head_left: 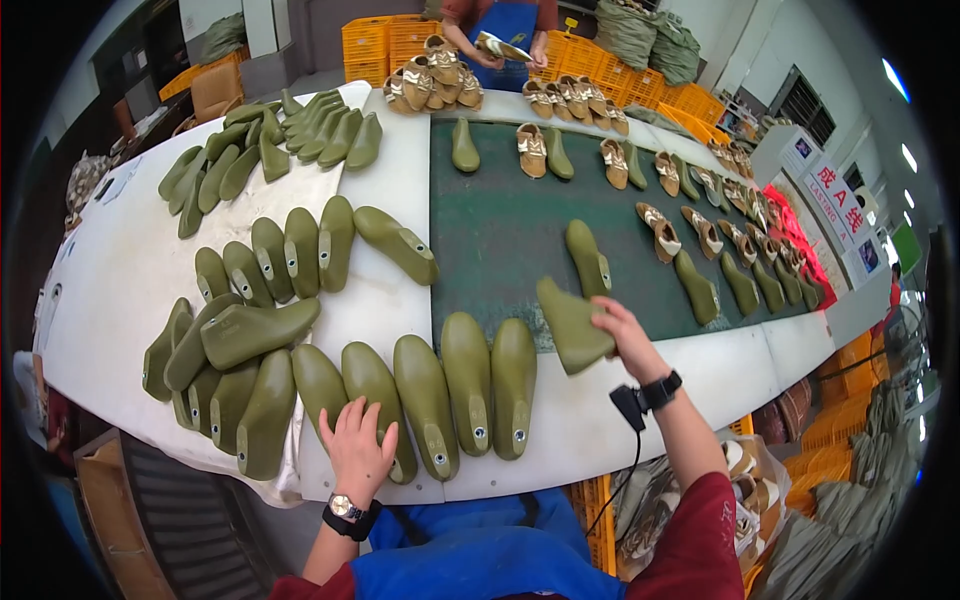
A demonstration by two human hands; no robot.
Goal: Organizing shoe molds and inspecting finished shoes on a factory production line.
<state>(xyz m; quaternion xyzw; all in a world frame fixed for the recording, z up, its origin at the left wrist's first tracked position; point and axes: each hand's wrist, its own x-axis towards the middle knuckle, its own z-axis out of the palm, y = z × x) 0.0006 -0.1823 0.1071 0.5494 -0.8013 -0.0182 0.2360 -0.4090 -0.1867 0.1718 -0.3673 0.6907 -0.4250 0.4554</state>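
Observation:
My right hand (622, 338) grips an olive-green shoe last (572, 325) by its heel end, tilted above the near edge of the dark green conveyor belt (500, 240). Just beyond it, another green last (586, 258) lies on the belt. With fingers spread, my left hand (360, 445) rests over the lower part of a green last (372, 378) in the near row on the white table (590, 400). More lasts (426, 400) stand side by side to its right. Left of that hand, a pile of lasts (262, 332) is heaped, and a row of lasts (302, 250) lies behind.
Farther along the belt, brown-and-white shoe uppers (532, 150) lie beside lasts. More lasts (240, 150) cover the far left table. Across the belt, a person in a blue apron (500, 45) holds a shoe piece near heaped uppers (435, 78). Orange crates (590, 65) stand behind.

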